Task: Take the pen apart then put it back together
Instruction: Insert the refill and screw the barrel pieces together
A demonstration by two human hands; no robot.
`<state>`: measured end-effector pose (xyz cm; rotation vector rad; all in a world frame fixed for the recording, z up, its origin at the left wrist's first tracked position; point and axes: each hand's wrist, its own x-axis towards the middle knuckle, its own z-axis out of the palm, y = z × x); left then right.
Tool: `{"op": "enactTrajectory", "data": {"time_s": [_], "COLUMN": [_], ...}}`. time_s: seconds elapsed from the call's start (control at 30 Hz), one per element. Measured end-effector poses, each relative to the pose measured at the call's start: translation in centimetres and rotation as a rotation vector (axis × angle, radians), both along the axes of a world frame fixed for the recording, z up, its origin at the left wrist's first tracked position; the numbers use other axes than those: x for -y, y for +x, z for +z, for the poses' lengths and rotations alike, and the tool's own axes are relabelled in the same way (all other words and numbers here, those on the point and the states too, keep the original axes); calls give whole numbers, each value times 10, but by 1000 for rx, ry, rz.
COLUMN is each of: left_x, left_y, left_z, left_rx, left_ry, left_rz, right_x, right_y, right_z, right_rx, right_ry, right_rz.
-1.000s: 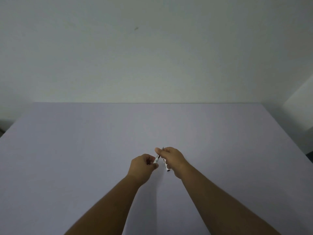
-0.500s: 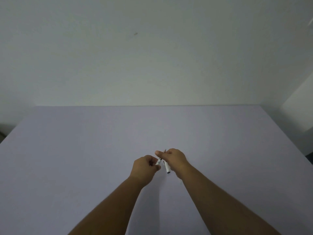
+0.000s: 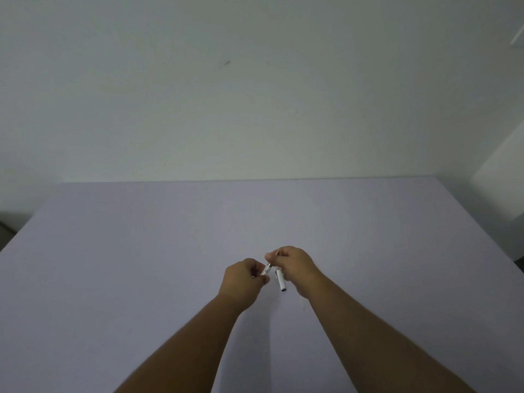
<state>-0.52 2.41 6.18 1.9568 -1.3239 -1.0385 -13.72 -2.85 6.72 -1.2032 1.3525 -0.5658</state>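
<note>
Over the middle of the table point(image 3: 113, 251), a little toward its near edge: both forearms reaching in from the bottom, hands meeting above the lavender top. Left hand point(image 3: 243, 276) curled into a fist, fingers closed on the lower end of a thin clear-and-white pen piece point(image 3: 266, 269) slanting up and to the right. Right hand point(image 3: 295, 265) pinched together on the upper end of that same piece, thumb and forefinger at its tip. Tucked against the right palm as well, a short white pen barrel point(image 3: 280, 280), dark open end pointing down toward the near edge, hanging clear of the table. Cannot tell how the two pieces join, nor which small parts hide inside the fists.

Against half a second ago: hands in almost the same spot and the same grip, the left fist now a touch lower and farther from the right, more of the slanted piece showing between them; white barrel hanging at much the same angle.

Farther out: bare table on every side, broad free surface to the left edge and the right edge, more toward the far edge. Beyond the far edge, a plain pale wall point(image 3: 255, 95) with one small dark mark.
</note>
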Motion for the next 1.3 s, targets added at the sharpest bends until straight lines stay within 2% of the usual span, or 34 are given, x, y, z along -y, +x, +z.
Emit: {"op": "enactTrajectory", "data": {"time_s": [0.07, 0.1, 0.23, 0.4, 0.5, 0.53, 0.67, 0.8, 0.97, 1.13, 1.3], "left_x": [-1, -1, 2, 2, 3, 3, 1, 3, 3, 6, 6], "left_y": [-2, -2, -1, -4, -4, -4, -6, -6, -9, -9, -10], "left_z": [0, 0, 4, 6, 7, 7, 5, 5, 4, 4, 2], "left_rx": [3, 1, -7, -9, -18, -13, -3, -20, 22, 17, 1], "left_ry": [1, 2, -11, -6, -12, -15, -10, -9, -4, -9, 2], "left_rz": [-14, -14, 16, -8, 5, 4, -13, 0, -41, -8, 2], "right_x": [0, -1, -2, -1, -2, -1, 1, 2, 5, 4, 5], "right_y": [0, 0, -4, -2, -3, -3, -1, -4, -2, -2, 2], "right_z": [1, 2, 6, 5, 6, 7, 7, 5, 5, 3, 2], "right_rx": [-133, -130, 98, -71, 111, 109, -107, 95, -133, 74, 21], "right_ry": [-26, -29, 41, 25, 68, 53, 12, 57, 24, 44, 44], "right_rz": [-26, -32, -8, -47, -44, -42, -48, -56, -24, -42, -97]}}
